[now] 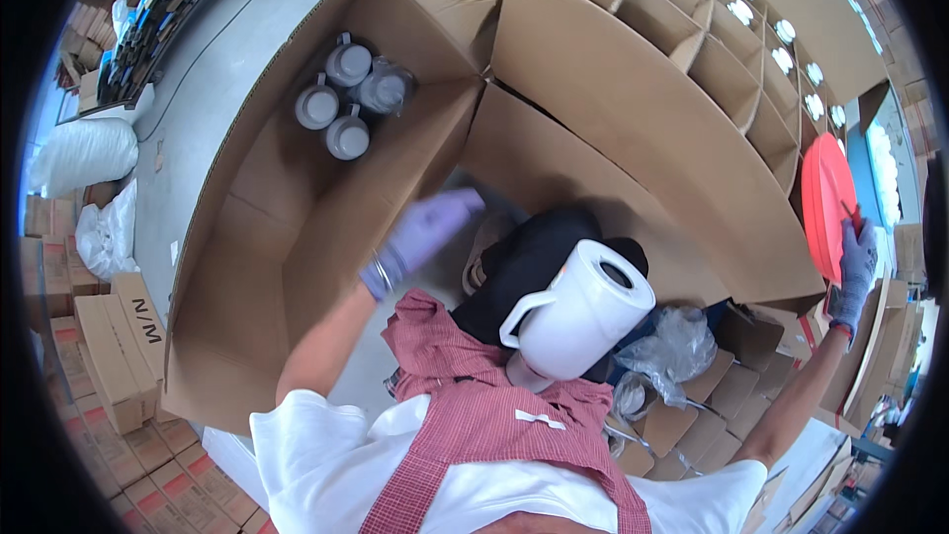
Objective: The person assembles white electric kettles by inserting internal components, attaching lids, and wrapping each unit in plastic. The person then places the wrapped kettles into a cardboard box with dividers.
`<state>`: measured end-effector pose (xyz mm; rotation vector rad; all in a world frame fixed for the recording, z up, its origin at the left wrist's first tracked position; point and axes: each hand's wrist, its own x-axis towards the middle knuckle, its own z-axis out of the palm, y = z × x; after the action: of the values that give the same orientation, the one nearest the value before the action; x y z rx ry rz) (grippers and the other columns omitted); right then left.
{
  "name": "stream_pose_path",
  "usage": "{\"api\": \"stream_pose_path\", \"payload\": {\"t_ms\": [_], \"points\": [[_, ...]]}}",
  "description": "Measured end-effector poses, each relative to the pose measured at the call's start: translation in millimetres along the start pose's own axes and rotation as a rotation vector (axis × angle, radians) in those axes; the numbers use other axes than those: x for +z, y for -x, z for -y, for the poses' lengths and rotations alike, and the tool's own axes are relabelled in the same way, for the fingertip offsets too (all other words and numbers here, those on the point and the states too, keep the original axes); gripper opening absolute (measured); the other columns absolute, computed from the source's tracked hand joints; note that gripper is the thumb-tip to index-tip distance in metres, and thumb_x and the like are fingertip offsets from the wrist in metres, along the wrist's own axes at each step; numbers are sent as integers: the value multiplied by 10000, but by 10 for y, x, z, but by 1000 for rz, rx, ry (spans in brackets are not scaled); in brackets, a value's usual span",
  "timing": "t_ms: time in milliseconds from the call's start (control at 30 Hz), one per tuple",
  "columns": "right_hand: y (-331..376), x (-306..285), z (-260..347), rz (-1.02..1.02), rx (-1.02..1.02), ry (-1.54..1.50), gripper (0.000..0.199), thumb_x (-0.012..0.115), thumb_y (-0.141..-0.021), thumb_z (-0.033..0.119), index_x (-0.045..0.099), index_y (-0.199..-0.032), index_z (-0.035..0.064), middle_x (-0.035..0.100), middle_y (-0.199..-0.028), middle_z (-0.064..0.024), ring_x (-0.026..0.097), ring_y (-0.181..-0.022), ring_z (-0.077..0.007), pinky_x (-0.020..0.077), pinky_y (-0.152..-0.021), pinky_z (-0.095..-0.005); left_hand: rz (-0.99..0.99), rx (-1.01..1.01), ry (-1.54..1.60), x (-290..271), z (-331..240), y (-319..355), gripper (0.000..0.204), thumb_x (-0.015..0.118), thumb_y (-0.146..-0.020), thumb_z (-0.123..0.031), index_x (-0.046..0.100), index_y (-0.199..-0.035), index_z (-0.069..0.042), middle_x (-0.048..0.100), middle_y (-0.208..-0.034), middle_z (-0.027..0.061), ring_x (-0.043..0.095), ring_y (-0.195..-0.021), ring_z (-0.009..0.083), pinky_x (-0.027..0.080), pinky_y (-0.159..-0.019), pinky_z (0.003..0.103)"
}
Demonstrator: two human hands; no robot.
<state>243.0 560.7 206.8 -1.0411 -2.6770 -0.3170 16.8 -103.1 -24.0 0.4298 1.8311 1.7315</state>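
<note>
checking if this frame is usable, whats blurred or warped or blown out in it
Head view: the left hand in its lilac glove is smeared by motion blur; the right hand in a grey glove on the round red lid is sharper; fisheye bends the edges of the big brown cardboard box; the white plastic jug looks slightly overexposed.

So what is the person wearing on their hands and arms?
Both hands wear thin gloves: the left hand a pale purple one, the right hand a greyish-blue one with a red cuff edge. A thin bangle circles the left wrist. Short white sleeves leave the forearms bare, under a red checked apron.
</note>
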Motion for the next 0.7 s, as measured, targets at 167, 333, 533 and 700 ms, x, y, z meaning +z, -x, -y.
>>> {"api": "stream_pose_path", "payload": {"t_ms": [167, 333, 533, 700], "points": [[17, -96, 604, 16, -64, -230, 299, 566, -982, 227, 625, -1195, 25, 683, -1061, -139, 640, -1024, -262, 471, -897, -373, -685, 51, -190, -1757, 1158, -1359, 501, 590, -973, -275, 542, -1329, 73, 618, -1303, 165, 569, -1198, 228, 411, -1055, 314], [973, -578, 2131, -375, -442, -150, 312, 564, -932, 92, 607, -1229, 3, 625, -1178, -159, 569, -1193, -330, 372, -1090, -475, -917, -361, -721, -2458, 1845, -2300, 822, 610, -851, -584, 491, -1393, 23, 498, -1420, 262, 521, -1262, 410, 433, -1031, 406], [1418, -66, 2677, 23, -749, -259, 352, 612, -761, 34, 633, -1112, 48, 617, -1124, -159, 598, -1068, -362, 399, -1044, -579, -846, -373, -888, -2383, 2084, -2447, 436, 593, -875, -485, 702, -1038, -96, 708, -1009, 176, 670, -949, 388, 522, -828, 464], [1327, 382, 3032, 261, -694, -568, 415, 684, -795, 126, 608, -1194, 42, 621, -1160, -168, 602, -1063, -361, 450, -997, -474, -425, 28, -206, -798, 342, -1657, 163, 633, -908, -179, 651, -838, -32, 641, -722, 38, 567, -642, 137, 469, -614, 311]]}}
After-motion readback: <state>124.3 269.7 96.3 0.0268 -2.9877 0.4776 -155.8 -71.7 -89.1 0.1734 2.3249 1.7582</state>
